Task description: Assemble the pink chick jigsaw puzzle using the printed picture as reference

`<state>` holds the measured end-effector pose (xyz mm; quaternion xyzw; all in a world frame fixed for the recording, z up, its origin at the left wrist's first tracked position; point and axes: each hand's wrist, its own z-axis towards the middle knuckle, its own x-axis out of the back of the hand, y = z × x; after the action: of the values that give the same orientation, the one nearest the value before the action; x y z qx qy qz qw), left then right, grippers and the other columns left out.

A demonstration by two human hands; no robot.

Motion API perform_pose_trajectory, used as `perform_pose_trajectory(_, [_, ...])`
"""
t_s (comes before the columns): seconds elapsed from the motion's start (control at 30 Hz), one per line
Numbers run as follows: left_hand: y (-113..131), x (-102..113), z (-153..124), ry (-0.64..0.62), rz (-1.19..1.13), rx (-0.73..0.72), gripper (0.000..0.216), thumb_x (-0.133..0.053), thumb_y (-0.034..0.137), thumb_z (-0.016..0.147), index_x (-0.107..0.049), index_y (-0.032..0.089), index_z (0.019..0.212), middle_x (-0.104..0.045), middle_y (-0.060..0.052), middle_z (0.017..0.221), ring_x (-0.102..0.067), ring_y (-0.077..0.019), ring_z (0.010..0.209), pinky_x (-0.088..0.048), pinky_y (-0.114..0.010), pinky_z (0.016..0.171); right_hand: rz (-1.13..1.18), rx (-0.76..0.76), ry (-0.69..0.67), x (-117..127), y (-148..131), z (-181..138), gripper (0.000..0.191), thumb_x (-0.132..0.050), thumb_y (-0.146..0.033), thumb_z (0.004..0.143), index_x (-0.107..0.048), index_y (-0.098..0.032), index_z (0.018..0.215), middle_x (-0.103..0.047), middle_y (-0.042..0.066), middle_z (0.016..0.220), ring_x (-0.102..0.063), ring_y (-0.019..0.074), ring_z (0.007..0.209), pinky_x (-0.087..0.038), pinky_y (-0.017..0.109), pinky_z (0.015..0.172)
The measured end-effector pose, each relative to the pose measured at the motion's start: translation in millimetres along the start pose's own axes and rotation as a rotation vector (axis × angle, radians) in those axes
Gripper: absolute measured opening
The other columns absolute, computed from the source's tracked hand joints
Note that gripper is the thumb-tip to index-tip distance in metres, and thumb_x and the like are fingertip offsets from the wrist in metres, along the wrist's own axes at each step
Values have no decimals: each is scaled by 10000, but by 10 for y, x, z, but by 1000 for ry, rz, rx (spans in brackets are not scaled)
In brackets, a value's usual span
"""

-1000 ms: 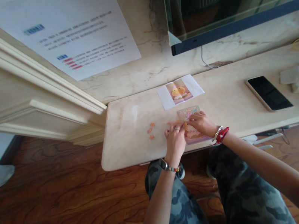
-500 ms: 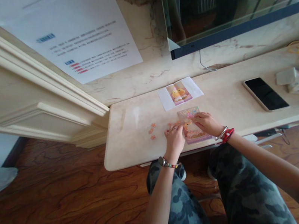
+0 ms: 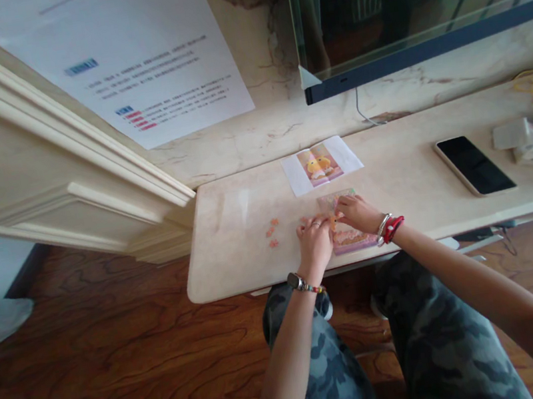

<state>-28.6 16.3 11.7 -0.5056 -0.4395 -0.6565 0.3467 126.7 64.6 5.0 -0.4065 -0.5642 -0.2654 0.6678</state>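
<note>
Puzzle board (image 3: 351,239) under right hand (image 3: 357,212), left hand (image 3: 314,240) just beside, both grips unclear

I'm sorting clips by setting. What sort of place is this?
Likely a living room at home: a marble ledge runs under a wall-mounted screen, the floor is patterned wood, and a phone lies on the ledge.

Soft, even daylight — edges bowed, glass reflecting glare.
</note>
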Motion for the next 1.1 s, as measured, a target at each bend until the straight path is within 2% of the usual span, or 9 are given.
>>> perform_pose_trajectory(0.1, [-4, -13, -8, 8, 11, -12, 313, -381, 161, 815, -520, 281, 1068, -550, -33, 1117, -446, -182, 1024, -338, -369, 807, -49, 27, -54, 79, -30, 44, 161, -502, -219, 773, -587, -113, 858, -574, 117, 919, -504, 202, 911, -348, 298, 788])
perform_pose_trajectory(0.23, [-14, -40, -33, 10, 5, -28, 322, -404, 136, 790, -530, 256, 1061, -546, -35, 1136, -437, -196, 1063, -340, -397, 833, -46, 26, -104, 173, -40, 73, 156, -453, -144, 767, -602, -100, 774, -614, 104, 783, -550, 177, 775, -369, 264, 704])
perform_pose_trajectory(0.33, [-22, -54, -3, 15, -75, 15, 299, -422, 128, 776, -560, 240, 1016, -563, -31, 1115, -451, -193, 1058, -339, -402, 857, 94, -8, -40, 207, -8, 45, 159, -457, -163, 761, -610, -128, 740, -629, 62, 720, -556, 140, 675, -376, 228, 634])
perform_pose_trajectory(0.47, [-105, -9, 129, 0, -289, 106, 287, -405, 115, 777, -589, 242, 958, -623, -5, 990, -525, -145, 945, -388, -323, 828, 244, -90, 84, 216, 22, 23, 121, -500, -184, 722, -619, -162, 723, -634, 15, 672, -547, 113, 611, -370, 201, 574])
perform_pose_trajectory(0.63, [-445, 146, 156, 233, -460, 188, 332, -362, -19, 705, -595, 176, 836, -629, -20, 889, -548, -115, 875, -418, -252, 797, 252, -116, 80, 211, -76, 165, 113, -516, -158, 700, -628, -160, 690, -638, 18, 666, -544, 109, 608, -367, 198, 573])
perform_pose_trajectory(0.73, [-700, 222, 32, 362, -432, 284, 272, -367, 4, 719, -585, 157, 776, -621, -37, 821, -559, -127, 817, -429, -270, 780, 262, -64, 10, 176, -229, 311, 107, -526, -153, 704, -632, -150, 700, -641, 26, 691, -549, 111, 631, -373, 199, 593])
perform_pose_trajectory(0.87, [-940, 307, -106, 380, -373, 343, 172, -431, 82, 739, -586, 157, 751, -614, -40, 777, -564, -137, 764, -446, -276, 731, 282, -8, -64, 76, -486, 487, 119, -517, -148, 728, -633, -144, 752, -641, 35, 734, -555, 109, 669, -382, 197, 626])
perform_pose_trajectory(0.97, [-1021, 403, -75, 386, -343, 361, 147, -455, 115, 742, -591, 156, 779, -611, -47, 778, -562, -140, 745, -452, -279, 714, 251, 53, -81, -6, -602, 556, 119, -510, -149, 749, -629, -137, 751, -627, 51, 761, -554, 110, 700, -387, 201, 654])
perform_pose_trajectory(1.1, [-1015, 505, 73, 414, -390, 330, 139, -472, 147, 751, -588, 166, 824, -608, -46, 824, -549, -123, 720, -454, -264, 699, 213, 51, 32, -60, -540, 514, 123, -509, -164, 766, -625, -145, 802, -592, 62, 794, -548, 122, 737, -396, 227, 689])
